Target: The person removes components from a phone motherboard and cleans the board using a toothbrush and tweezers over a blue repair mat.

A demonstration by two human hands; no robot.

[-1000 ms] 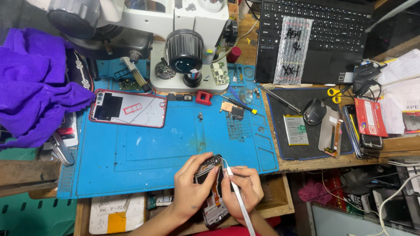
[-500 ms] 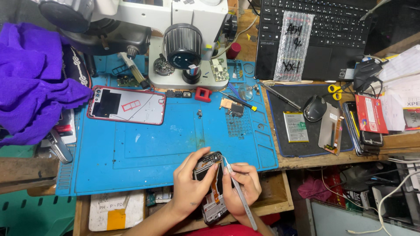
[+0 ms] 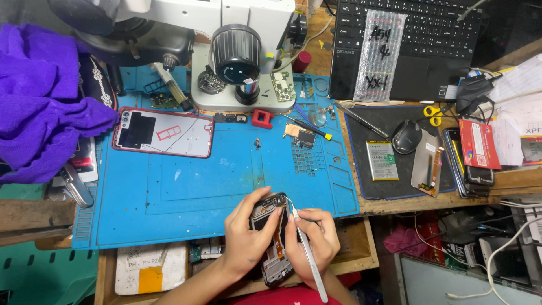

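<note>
You are holding an opened black smartphone frame with exposed internals (image 3: 272, 237) in your left hand (image 3: 245, 240), its grip closed around the frame's left edge, at the near edge of the blue silicone work mat (image 3: 186, 192) on the table. Your right hand (image 3: 314, 244) is pinching slim silver metal tweezers (image 3: 305, 248), their tips touching the phone's upper right corner. A red-rimmed phone back cover (image 3: 162, 132) is lying well apart on the mat's far left, near a white microscope (image 3: 237, 51).

blue mat (image 3: 186, 197), purple cloth (image 3: 39, 96), black phone (image 3: 271, 237)
</note>
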